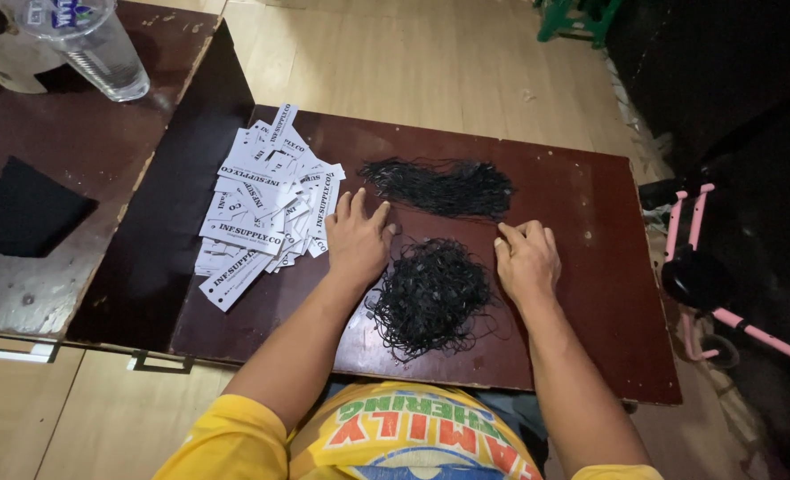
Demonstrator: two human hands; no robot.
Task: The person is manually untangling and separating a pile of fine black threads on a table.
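Note:
My left hand (358, 238) lies flat on the dark red low table (582, 267), fingers spread, beside a heap of white printed paper tags (266, 209) on its left. My right hand (526, 258) rests on the table with fingers curled loosely, holding nothing that I can see. Between the two hands sits a tangled pile of thin black strings (430, 295). A second, flatter bundle of black strings (444, 187) lies just beyond the hands.
A second dark table (75, 160) stands at the left with a clear plastic bottle (88, 40) and a black cloth (22, 213) on it. A pink and black object (706, 276) lies on the floor at the right. Wooden floor surrounds the tables.

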